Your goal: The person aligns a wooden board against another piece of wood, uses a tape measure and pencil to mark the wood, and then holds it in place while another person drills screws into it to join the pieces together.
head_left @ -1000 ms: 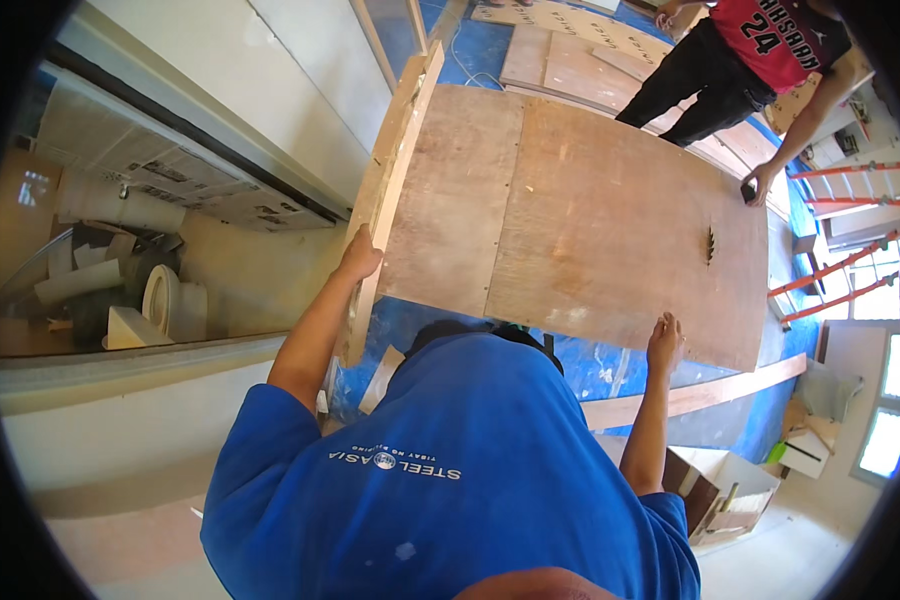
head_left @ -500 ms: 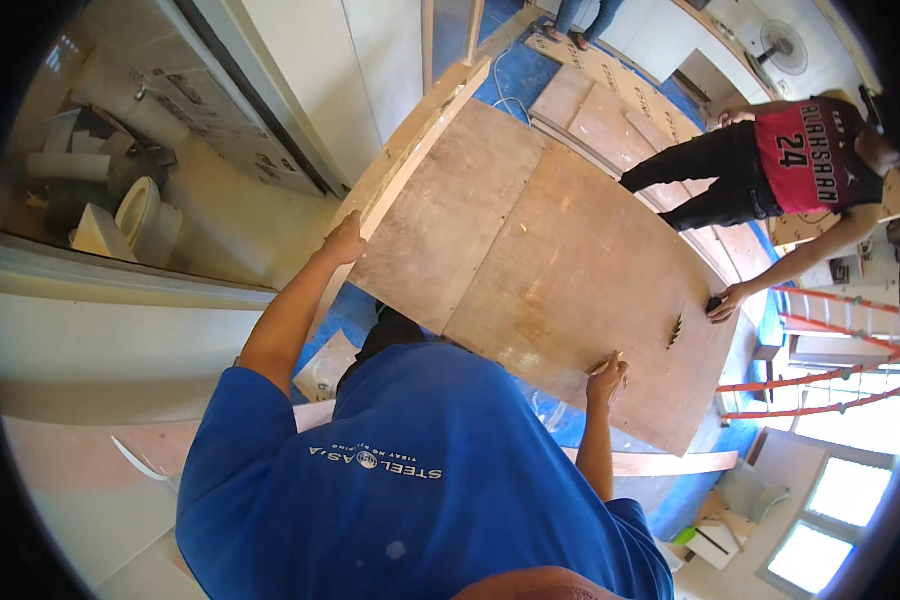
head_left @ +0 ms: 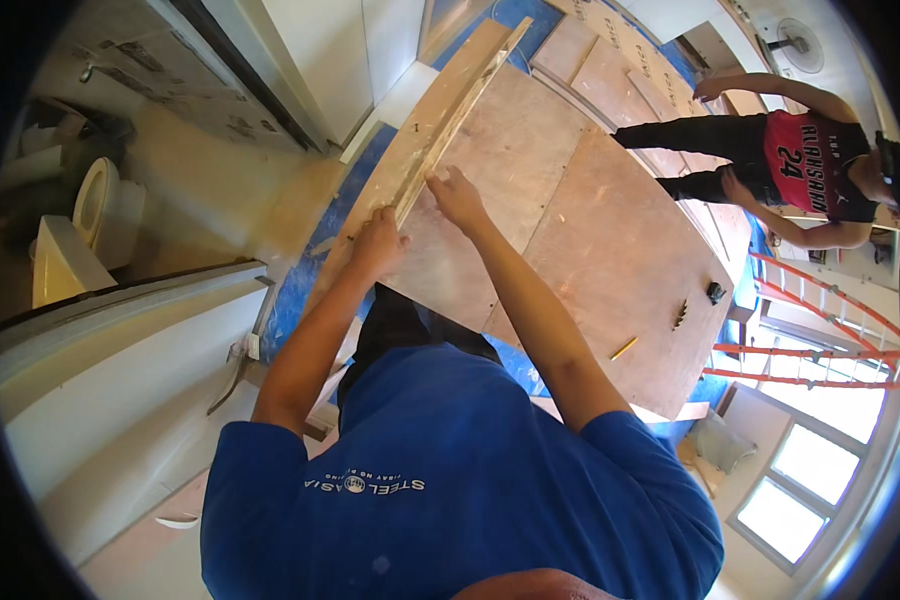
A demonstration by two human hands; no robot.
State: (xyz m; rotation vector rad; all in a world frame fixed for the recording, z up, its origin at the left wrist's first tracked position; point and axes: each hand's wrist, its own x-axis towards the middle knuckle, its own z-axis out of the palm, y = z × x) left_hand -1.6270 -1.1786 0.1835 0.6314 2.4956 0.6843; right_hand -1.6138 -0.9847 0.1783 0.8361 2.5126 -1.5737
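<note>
A long narrow wooden strip (head_left: 475, 88) runs along the left edge of a plywood panel (head_left: 610, 250). My left hand (head_left: 378, 243) is closed round the near part of this strip. Just beyond it, my right hand (head_left: 457, 200) reaches across the panel, its fingers bent against the strip's inner edge. Toward the panel's right side lies a yellow pencil (head_left: 625, 348), clear of both hands. Beside the pencil are a dark, jagged, thin piece (head_left: 680, 314) and a small black object (head_left: 716, 292) whose kind I cannot make out.
A co-worker (head_left: 820, 160) stands across the panel, both hands off it. An orange ladder (head_left: 820, 365) is at the right. More boards (head_left: 610, 90) lie behind the panel. On the left, a doorway shows a toilet (head_left: 95, 205). Blue sheeting (head_left: 370, 165) covers some floor.
My right hand has let go of the pencil and moved left to the strip. My left hand has shifted slightly. The co-worker has straightened and released the black object.
</note>
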